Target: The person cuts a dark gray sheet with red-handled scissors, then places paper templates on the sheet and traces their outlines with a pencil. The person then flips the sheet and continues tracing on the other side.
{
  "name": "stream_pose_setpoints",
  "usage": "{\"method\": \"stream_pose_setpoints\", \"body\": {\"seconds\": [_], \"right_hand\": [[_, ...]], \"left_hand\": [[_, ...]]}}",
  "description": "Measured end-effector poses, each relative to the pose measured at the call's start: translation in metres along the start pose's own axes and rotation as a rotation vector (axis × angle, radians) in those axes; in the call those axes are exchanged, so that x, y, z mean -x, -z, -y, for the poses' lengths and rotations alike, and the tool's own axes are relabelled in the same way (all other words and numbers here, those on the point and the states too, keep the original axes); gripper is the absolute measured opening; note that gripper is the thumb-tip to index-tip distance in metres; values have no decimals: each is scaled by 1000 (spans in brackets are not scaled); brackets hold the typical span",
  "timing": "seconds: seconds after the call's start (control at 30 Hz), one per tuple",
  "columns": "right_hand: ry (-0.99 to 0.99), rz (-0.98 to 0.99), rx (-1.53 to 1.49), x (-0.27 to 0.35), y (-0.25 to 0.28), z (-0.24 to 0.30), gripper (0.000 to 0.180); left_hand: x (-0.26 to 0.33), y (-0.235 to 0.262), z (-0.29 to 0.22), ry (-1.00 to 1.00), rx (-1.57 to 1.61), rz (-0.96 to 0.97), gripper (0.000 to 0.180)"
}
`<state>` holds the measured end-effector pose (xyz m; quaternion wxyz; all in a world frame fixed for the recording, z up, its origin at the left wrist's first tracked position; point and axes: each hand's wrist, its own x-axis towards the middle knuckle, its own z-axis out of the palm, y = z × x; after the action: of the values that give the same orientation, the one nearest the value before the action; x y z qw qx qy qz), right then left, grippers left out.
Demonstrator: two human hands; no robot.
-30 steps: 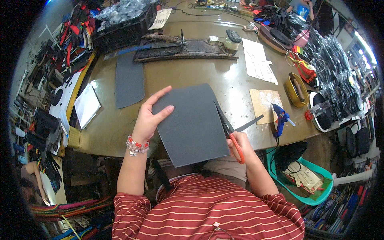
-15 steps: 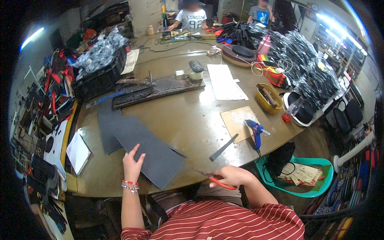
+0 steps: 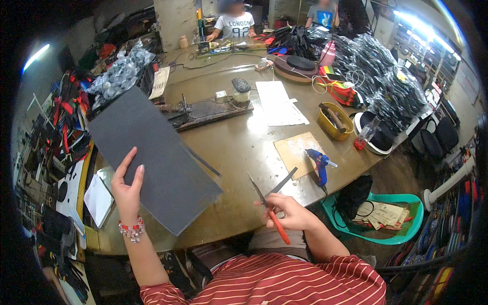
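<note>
Dark grey sheet (image 3: 157, 162) sits left of frame centre, long axis upper left to lower right, nearer the left hand (image 3: 127, 185), which grips its lower-left edge, digits spread, while the right hand (image 3: 290, 211), lower centre, curls round red-handled scissors (image 3: 275, 222), clear of the sheet.

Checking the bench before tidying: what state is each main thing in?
Grey sheet: lifted, in left hand
Orange-handled scissors: in right hand, blade opening unclear
Dark strip: loose, one end over board
Blue glue gun: on its side, stick protruding
Yellow basket: uncovered, items inside
Tube lights: lit
</note>
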<state>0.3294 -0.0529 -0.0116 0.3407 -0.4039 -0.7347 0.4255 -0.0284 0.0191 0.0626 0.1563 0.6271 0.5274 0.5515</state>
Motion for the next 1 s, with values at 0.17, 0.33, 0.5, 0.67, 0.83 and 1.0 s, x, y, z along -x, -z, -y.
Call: {"method": "stream_pose_setpoints", "body": {"seconds": [0.17, 0.33, 0.5, 0.67, 0.83, 1.0], "right_hand": [[-84, 170, 31, -4, -7, 3, 45], [-110, 136, 144, -1, -2, 1, 46], [-76, 66, 176, 7, 2, -7, 46], [-103, 110, 260, 5, 1, -13, 50], [-121, 111, 101, 2, -1, -10, 51], [-121, 135, 137, 1, -4, -10, 51]], "left_hand": [[18, -16, -8, -100, 77, 17, 37], [36, -20, 28, -38, -19, 207, 38], [53, -29, 73, 133, -502, 416, 40], [49, -32, 64, 52, -464, 211, 41], [35, -23, 27, -73, -137, 133, 45], [37, -24, 32, 20, -201, 298, 47]]}}
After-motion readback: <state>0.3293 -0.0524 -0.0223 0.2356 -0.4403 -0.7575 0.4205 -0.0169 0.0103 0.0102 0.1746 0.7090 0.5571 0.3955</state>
